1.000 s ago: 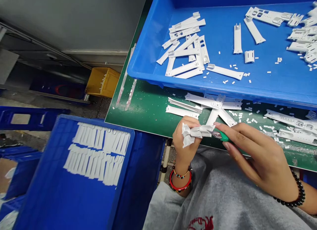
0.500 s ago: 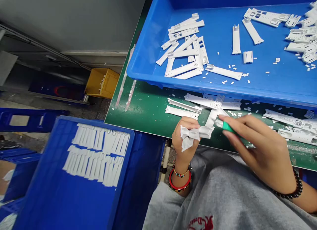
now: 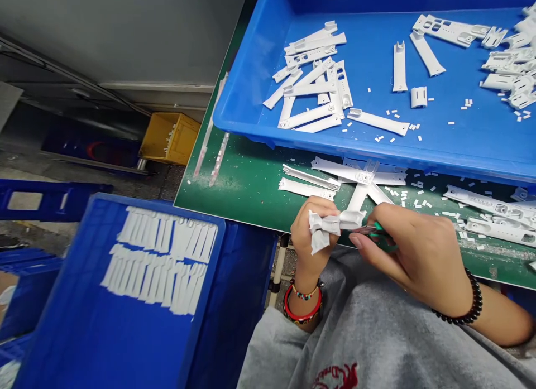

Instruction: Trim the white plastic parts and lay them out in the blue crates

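My left hand is closed around a few white plastic parts whose flared ends stick out past the fingers. In my right hand is a pair of green-handled nippers, mostly covered by the fingers. The metal jaws lie right beside the end of a white part in my left hand; whether they touch it I cannot tell. Just beyond the hands, several long white plastic parts rest on the green table, some crossing one another.
A large blue tray at the back holds white parts and small clippings. More clippings lie on the table. At lower left a blue crate contains rows of white parts. A yellow bin stands behind it.
My right hand has moved left and slightly down, bringing the jaws of the nippers to the part in my left hand. My left hand has barely moved.
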`<state>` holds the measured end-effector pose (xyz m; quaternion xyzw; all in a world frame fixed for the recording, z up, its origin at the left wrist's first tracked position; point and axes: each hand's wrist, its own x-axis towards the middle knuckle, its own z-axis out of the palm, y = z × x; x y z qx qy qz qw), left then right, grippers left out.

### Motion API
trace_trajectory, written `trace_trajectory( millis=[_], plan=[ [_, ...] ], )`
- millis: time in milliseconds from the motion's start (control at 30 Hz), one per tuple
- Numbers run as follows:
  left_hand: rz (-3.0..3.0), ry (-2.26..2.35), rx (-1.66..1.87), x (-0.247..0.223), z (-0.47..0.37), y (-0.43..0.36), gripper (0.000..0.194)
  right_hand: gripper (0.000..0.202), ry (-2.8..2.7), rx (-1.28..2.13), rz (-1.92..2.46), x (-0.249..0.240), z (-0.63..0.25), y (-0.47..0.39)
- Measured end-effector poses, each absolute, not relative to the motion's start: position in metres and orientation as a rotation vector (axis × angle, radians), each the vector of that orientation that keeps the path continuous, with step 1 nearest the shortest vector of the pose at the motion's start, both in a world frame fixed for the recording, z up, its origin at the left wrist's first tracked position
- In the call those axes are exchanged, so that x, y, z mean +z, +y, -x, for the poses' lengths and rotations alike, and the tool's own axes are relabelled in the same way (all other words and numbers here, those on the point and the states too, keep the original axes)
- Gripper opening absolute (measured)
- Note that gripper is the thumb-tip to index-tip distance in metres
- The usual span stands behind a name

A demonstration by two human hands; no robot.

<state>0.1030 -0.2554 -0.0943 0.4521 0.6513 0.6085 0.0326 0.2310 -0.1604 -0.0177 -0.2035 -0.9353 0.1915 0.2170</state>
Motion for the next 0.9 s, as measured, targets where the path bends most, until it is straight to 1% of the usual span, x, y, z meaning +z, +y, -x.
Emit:
trace_trajectory(
  millis=[100, 333, 567, 667, 733, 833, 900],
  plan=[
    [-1.411, 2.005, 1.872, -0.092, -0.103, -0.255, 0.013, 0.049, -2.597, 0.478, 0.59, -0.018, -0.231, -0.158],
    [-1.459, 2.04, 1.844, -0.089, -0.104, -0.255, 0.015, 0.048, -2.597, 0.47, 0.564, -0.02, -0.231, -0.156],
    [-1.376, 2.064, 1.842, -0.095, -0.108, -0.255, 0.01, 0.051, -2.581, 0.582, 0.529, -0.028, -0.232, -0.155],
    [-1.365, 2.077, 1.85, -0.095, -0.108, -0.254, 0.012, 0.052, -2.611, 0.714, 0.487, -0.03, -0.234, -0.154],
    [-1.378, 2.086, 1.855, -0.094, -0.106, -0.254, 0.015, 0.048, -2.59, 0.81, 0.521, -0.03, -0.236, -0.154],
    [-1.509, 2.01, 1.78, -0.091, -0.099, -0.257, 0.02, 0.032, -2.464, 0.921, 0.606, -0.028, -0.238, -0.152],
    [-1.59, 1.932, 1.729, -0.091, -0.094, -0.26, 0.022, 0.027, -2.422, 0.995, 0.564, -0.025, -0.238, -0.152]
  ],
)
